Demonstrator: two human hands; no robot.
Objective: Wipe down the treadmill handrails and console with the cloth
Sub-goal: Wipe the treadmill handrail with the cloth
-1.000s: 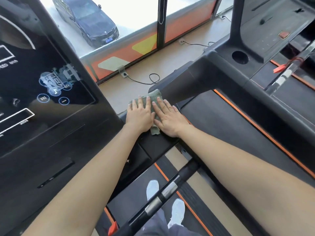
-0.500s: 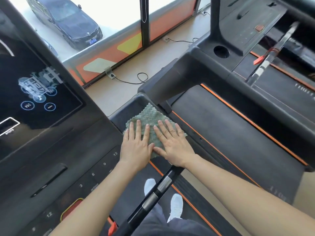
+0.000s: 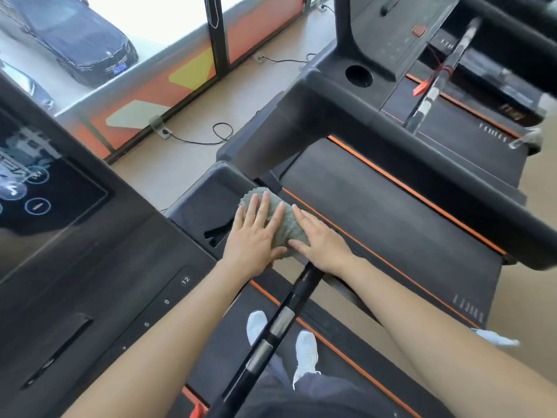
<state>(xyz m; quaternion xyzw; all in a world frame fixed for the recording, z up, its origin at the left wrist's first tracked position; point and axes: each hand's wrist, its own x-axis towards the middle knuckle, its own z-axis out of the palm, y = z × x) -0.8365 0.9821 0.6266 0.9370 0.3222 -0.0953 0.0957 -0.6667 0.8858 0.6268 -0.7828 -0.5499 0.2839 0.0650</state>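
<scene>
The person stands on the treadmill belt in white shoes, both bare arms stretched forward to the right-hand end of the console. The green cloth lies bunched on the edge of the storage tray at that end, just above where the slanted handrail, black with silver sensor bands, meets the console. The left hand lies flat on the left part of the cloth, fingers straight and a little spread, thumb stretched across its near edge; its grip is open, pressing down rather than clutching. The right hand sits just beside it on the right part of the cloth, fingers straight along the fabric, its grip likewise open, and the two thumbs nearly meet. The cloth's scalloped far edge shows beyond the left fingertips. To the left the dark touchscreen glows with round icons, and a row of number keys reading 12, 9, 6 runs down the panel below it. A neighbouring treadmill stands close on the right, with a thick black side rail, a round cup holder and an orange safety clip. A black cable curls over the tan floor by the window, and a dark car is parked outside.
</scene>
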